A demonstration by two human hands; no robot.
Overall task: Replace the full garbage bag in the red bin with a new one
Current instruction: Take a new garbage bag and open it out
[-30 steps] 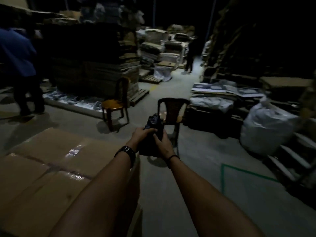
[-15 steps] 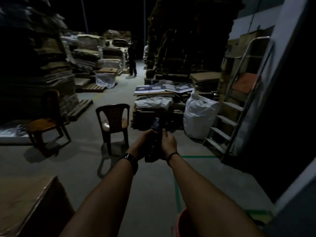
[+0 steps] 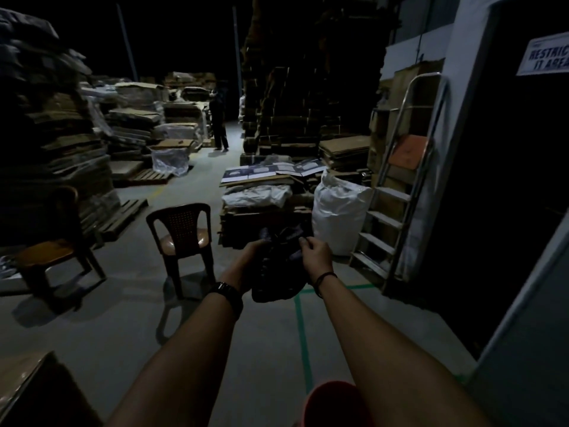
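Clenching one crumpled black garbage bag (image 3: pixel 278 272) between them, left hand (image 3: pixel 249 260) and right hand (image 3: pixel 317 254); red bin (image 3: pixel 334 402) below.

Both forearms bare, no sleeves visible. Left wrist: dark wristwatch (image 3: pixel 226 289) with broad black strap. Right wrist: thin dark cord bracelet (image 3: pixel 323 277), looped loosely.
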